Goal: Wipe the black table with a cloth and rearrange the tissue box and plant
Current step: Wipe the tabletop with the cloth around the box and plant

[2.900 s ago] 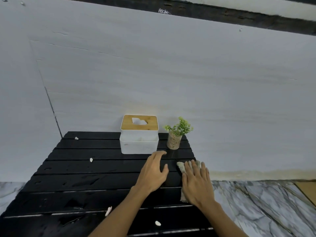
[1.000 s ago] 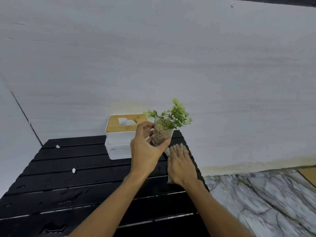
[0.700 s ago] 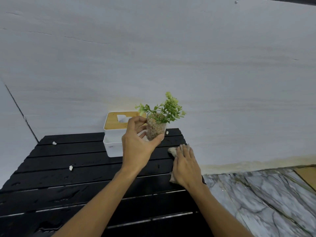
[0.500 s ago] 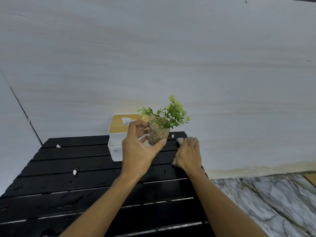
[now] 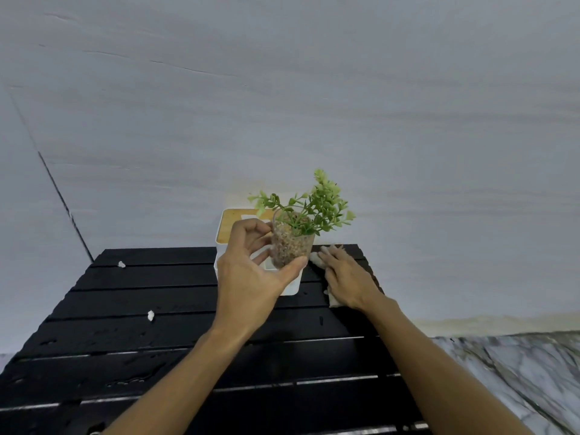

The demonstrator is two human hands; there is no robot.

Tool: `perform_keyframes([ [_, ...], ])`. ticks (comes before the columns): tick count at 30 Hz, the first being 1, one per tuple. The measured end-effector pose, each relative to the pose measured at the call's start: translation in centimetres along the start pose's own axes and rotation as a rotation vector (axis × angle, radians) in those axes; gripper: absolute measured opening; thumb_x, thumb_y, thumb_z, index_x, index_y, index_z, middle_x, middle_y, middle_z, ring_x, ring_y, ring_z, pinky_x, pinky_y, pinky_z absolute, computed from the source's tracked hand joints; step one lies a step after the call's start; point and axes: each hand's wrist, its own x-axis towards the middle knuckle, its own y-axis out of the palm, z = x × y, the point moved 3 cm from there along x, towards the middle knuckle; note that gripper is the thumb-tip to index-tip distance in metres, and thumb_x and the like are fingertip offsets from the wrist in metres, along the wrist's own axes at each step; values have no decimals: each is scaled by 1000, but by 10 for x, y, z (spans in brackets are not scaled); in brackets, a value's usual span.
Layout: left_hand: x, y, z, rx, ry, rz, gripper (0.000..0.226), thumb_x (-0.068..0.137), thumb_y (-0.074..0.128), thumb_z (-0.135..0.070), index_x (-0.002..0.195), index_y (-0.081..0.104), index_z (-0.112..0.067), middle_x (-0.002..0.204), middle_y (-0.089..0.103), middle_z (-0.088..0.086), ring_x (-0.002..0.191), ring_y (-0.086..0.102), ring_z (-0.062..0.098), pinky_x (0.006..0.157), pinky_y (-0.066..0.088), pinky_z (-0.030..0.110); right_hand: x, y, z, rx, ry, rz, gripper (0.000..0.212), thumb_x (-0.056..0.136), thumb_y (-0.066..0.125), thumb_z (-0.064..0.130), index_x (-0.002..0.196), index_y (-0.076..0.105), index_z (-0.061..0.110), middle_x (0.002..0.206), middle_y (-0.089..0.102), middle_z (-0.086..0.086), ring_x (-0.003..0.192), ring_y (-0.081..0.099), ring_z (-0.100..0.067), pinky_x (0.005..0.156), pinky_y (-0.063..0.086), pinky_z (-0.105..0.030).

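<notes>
Biggest thing here is the wall (image 5: 345,105), pale grey-white with faint streaks and a couple of hairline cracks, plus a dark seam running down at the far left. Along its foot on the right there's a yellowish stained strip, and below that a grey marbled floor (image 5: 518,372).

Next is the worktop (image 5: 141,356), black slats that look wet and shiny, with a few small white scraps (image 5: 151,315) lying on the left half. Compared to about three seconds ago, when both hands were flat down on it and the plant stood beside the tissue box at the back, a lot has changed. The left hand (image 5: 251,277) has the plant (image 5: 295,233) up in the air now, thumb and fingers clamped round the clear pebble-filled cup, green sprigs leaning right. It's held in front of the tissue box (image 5: 229,227), so only the left bit of the bamboo lid and parts of the white body show. The box itself hasn't moved from the back of the worktop by the wall.

The right hand (image 5: 345,274) has slid from the middle up to the back right corner, pressed flat, fingers together, on the beige cloth (image 5: 315,259), which pokes out at the fingertips and under the wrist.
</notes>
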Motion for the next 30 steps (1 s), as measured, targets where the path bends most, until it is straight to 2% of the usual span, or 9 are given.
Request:
perform_keyframes([
  [3, -3, 3, -3, 1, -10, 9, 62, 62, 92, -10, 107, 49, -17, 109, 65, -5, 103, 65, 3, 91, 54, 25, -18, -9, -6, 104, -66, -31, 47, 101, 41, 7, 147, 49, 16, 158, 39, 1, 150, 26, -15, 123, 18, -28],
  [7, -4, 4, -7, 2, -14, 23, 62, 62, 92, -11, 107, 49, -17, 108, 65, -5, 102, 64, 3, 91, 54, 24, -17, -23, -21, 158, 153, -284, 43, 102, 38, 5, 142, 53, 10, 153, 45, -8, 145, 36, -24, 116, 25, -28],
  [12, -1, 2, -10, 1, 1, 11, 62, 63, 91, -11, 106, 49, -20, 109, 65, -7, 103, 64, 4, 90, 53, 21, 5, -15, -5, 86, 275, -221, 36, 103, 37, 11, 130, 59, 2, 140, 53, -15, 132, 44, -34, 109, 34, -38],
  [16, 0, -1, -8, -6, -3, 6, 61, 63, 91, -12, 107, 49, -20, 111, 65, -5, 104, 64, 4, 90, 54, 23, 23, 1, 12, 52, 187, -111, 44, 102, 35, 21, 140, 53, 7, 147, 47, -12, 134, 44, -34, 112, 38, -44],
  [21, -1, -3, -9, 2, -14, 19, 62, 63, 91, -15, 108, 49, -22, 112, 64, -5, 105, 64, 5, 91, 54, 24, 24, 14, 13, 34, -1, -10, 60, 95, 20, 45, 141, 53, 26, 149, 45, 9, 135, 44, -19, 107, 44, -44],
  [23, -2, -5, -10, 7, -15, 24, 63, 63, 91, -16, 109, 49, -22, 113, 63, -4, 105, 64, 5, 91, 54, 24, 14, 10, 17, 44, -61, 36, 55, 98, 25, 39, 145, 50, 25, 155, 39, 13, 142, 37, -14, 113, 41, -40],
  [26, -2, -7, -13, 1, -11, 21, 61, 63, 91, -16, 107, 49, -24, 114, 63, -3, 106, 63, 6, 90, 53, 23, -13, 1, 23, 71, -148, 40, 43, 104, 40, 17, 146, 51, 18, 157, 39, 7, 147, 31, -12, 118, 30, -29],
  [28, -2, -7, -16, 1, -11, 13, 62, 63, 91, -15, 106, 49, -24, 113, 64, -4, 106, 64, 6, 89, 53, 21, -32, -2, 21, 100, -212, 41, 43, 103, 43, 11, 144, 53, 17, 156, 41, 7, 148, 30, -9, 120, 29, -30],
  [30, -3, -8, -18, -10, -13, 2, 62, 62, 91, -14, 107, 49, -24, 113, 64, -3, 104, 64, 5, 87, 53, 19, -47, -6, 17, 153, -253, 27, 42, 102, 45, 8, 141, 57, 16, 152, 44, 10, 146, 33, -5, 119, 28, -24],
])
